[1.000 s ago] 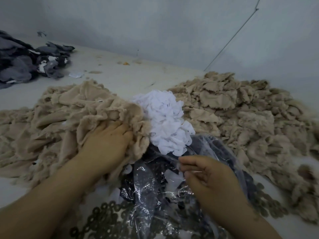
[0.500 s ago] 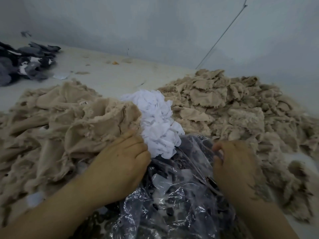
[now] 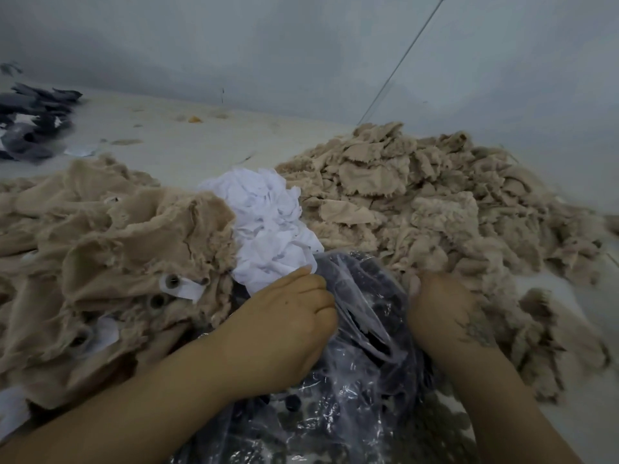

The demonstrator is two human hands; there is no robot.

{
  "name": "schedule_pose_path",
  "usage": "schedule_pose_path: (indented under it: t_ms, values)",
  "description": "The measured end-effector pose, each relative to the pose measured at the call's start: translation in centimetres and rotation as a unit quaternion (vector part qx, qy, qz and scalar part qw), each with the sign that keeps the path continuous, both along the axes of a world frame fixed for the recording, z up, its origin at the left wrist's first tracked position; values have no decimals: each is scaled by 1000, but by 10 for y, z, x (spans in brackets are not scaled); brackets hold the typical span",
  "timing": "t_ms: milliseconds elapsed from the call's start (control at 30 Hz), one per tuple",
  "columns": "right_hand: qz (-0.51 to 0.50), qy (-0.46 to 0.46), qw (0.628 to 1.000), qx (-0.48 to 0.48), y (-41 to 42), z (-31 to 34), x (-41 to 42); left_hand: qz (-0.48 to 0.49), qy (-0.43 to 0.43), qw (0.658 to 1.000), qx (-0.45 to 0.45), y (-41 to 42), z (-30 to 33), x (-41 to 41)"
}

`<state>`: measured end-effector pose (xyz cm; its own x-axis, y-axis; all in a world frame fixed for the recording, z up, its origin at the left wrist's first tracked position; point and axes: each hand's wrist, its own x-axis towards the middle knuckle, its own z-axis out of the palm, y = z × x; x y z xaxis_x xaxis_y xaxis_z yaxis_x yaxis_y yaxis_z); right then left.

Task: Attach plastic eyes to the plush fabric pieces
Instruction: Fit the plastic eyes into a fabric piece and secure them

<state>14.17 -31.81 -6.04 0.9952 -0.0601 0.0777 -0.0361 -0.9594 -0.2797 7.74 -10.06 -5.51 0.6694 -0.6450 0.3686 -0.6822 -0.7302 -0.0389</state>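
A clear plastic bag (image 3: 365,316) holding dark plastic eyes (image 3: 292,402) lies in front of me. My left hand (image 3: 284,326) has its fingers curled round the bag's left rim. My right hand (image 3: 445,316) is curled over the bag's right rim against the fabric, with its fingertips hidden. A heap of beige plush pieces (image 3: 110,242) lies to the left, and some of them show fitted eyes (image 3: 172,281) on white backing. A second heap of beige plush pieces (image 3: 422,202) lies to the right.
A pile of white fabric bits (image 3: 268,222) sits between the two beige heaps, just beyond the bag. Grey fabric pieces (image 3: 30,122) lie at the far left of the pale table (image 3: 187,145). A wall stands close behind. Dark rings (image 3: 442,426) lie under the bag.
My left hand left the beige heap and moved right to the bag's rim. My right hand moved from the bag's middle to its right edge, and the bag's mouth now gapes wider.
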Motion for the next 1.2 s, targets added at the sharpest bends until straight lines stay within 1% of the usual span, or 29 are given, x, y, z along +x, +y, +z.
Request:
schedule_pose_path:
  t_ms: [67,167,267,300,333,367,400,467,533,600,667,700,733,800,867,933,1000,1067,1133,1200]
  values:
    - [33,-89,994,49,4,2,-4,-4,9,1000,6,0,-1,4]
    - [137,-216,962,91,23,11,-21,20,29,999,23,-1,-2,1]
    - [213,-243,936,144,36,22,-35,31,32,999,-12,4,-2,-5]
    - [227,-252,928,155,39,26,-40,43,45,997,-51,6,-2,-7]
    - [241,-258,920,170,42,30,-46,62,71,990,-109,8,-1,-10]
    - [258,-245,913,197,46,34,-53,87,105,974,-181,9,2,-13]
    - [271,-209,909,237,50,37,-60,107,140,950,-257,11,3,-17]
    - [282,-115,898,318,60,40,-72,124,193,893,-388,15,4,-22]
    - [272,-69,892,355,67,40,-77,112,268,829,-478,19,5,-28]
    - [249,-59,890,377,69,39,-75,83,325,757,-561,23,4,-31]
    - [235,-49,892,384,69,38,-72,85,327,694,-636,26,3,-34]
    - [233,-46,894,381,69,36,-70,95,321,669,-664,28,3,-34]
    - [231,-49,899,368,69,35,-69,107,318,649,-682,29,2,-35]
    - [219,-74,924,304,71,32,-68,125,316,624,-703,29,1,-35]
    - [197,-84,943,255,71,27,-67,135,307,614,-714,30,0,-37]
    - [187,-68,945,259,70,25,-67,150,291,609,-722,31,0,-39]
    - [189,-43,943,272,69,22,-67,149,298,610,-719,32,1,-43]
    - [202,-7,929,312,71,21,-67,122,357,608,-698,34,1,-47]
    - [219,47,899,378,75,21,-71,109,414,623,-655,35,0,-52]
    - [226,68,879,413,78,22,-75,99,426,634,-638,34,-1,-55]
